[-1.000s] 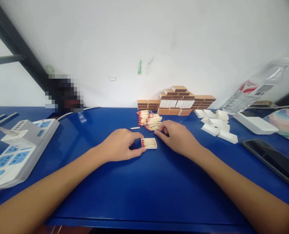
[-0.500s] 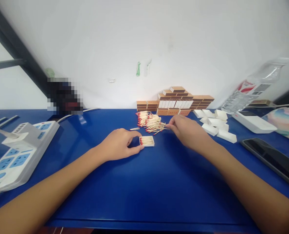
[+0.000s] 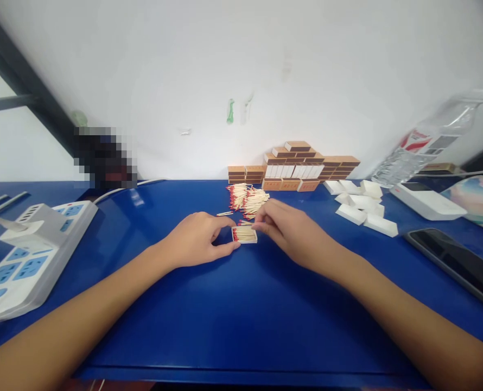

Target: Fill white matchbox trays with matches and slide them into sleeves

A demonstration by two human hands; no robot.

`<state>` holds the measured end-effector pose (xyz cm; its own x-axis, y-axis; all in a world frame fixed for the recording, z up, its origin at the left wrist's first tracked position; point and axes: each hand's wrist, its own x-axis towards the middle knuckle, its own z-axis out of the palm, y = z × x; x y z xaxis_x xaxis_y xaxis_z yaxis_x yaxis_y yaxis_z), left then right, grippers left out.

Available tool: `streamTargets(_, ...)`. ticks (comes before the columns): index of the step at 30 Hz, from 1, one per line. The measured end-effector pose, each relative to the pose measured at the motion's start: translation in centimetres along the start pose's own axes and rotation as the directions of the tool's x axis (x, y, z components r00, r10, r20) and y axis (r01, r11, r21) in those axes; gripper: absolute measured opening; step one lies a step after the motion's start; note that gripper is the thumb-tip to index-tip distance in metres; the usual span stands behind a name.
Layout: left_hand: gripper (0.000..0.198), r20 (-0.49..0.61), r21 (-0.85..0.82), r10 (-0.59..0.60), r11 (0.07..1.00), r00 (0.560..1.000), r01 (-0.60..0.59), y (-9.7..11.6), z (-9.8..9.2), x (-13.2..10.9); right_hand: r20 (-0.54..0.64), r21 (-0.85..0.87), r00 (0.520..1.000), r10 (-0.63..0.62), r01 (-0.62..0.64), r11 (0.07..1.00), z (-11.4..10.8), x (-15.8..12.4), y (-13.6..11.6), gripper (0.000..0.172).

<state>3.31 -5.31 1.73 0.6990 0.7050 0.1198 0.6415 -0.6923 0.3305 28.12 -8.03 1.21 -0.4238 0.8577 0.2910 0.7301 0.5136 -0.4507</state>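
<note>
A small white matchbox tray [image 3: 245, 241] lies on the blue table, filled with red-tipped matches [image 3: 245, 233]. My left hand [image 3: 198, 239] grips the tray's left end between thumb and fingers. Over the tray's upper right corner, my right hand [image 3: 294, 228] pinches matches, their red heads [image 3: 241, 222] pointing left just above the tray's far edge. How many it holds cannot be made out. Behind both hands is a pile of loose matches [image 3: 237, 196], partly hidden by my right hand. One or two matches [image 3: 225, 214] lie apart, left of the pile.
Stacked brown matchboxes [image 3: 292, 168] stand against the wall. White empty trays [image 3: 361, 202], a white device [image 3: 426, 201], a phone [image 3: 457, 266] and a plastic bottle [image 3: 424, 138] are on the right. A power strip [image 3: 42, 271] sits on the left of the blue table [image 3: 225, 326].
My right hand has moved left and nearer, from the right edge of the match pile to the tray, with matches in its fingers. My left hand remains on the tray. The view has shifted slightly.
</note>
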Motion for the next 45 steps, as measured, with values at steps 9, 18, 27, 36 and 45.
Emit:
streamTargets(9, 0.034, 0.029, 0.005, 0.016, 1.0, 0.999, -0.016, 0.6, -0.1, 0.2, 0.111, -0.048, 0.994, -0.001, 0.007, 0.999, 0.9, -0.1, 0.3, 0.009)
streamTargets(18, 0.034, -0.025, -0.023, 0.014, 1.0, 1.0, -0.014, 0.3, -0.1, 0.0, -0.019, -0.038, 0.998, -0.06, 0.059, 0.998, -0.4, -0.1, 0.6, 0.015)
streamTargets(27, 0.037, -0.132, -0.045, 0.015, 0.999, 0.991, -0.021, 0.2, -1.0, -0.2, 0.047, -0.13, 0.999, -0.023, 0.029, 0.991, -1.7, 0.3, 4.5, 0.009)
streamTargets(36, 0.032, 0.011, -0.021, 0.004, 1.0, 1.0, -0.004, 0.0, -0.3, 0.1, 0.075, -0.082, 0.997, 0.032, -0.026, 0.996, -1.0, 0.2, 3.8, 0.014)
streamTargets(45, 0.035, 0.039, -0.004, -0.014, 1.0, 0.999, 0.014, 0.5, -0.2, 0.1, 0.056, -0.054, 0.998, -0.013, 0.016, 0.998, 1.0, -0.1, -0.8, 0.01)
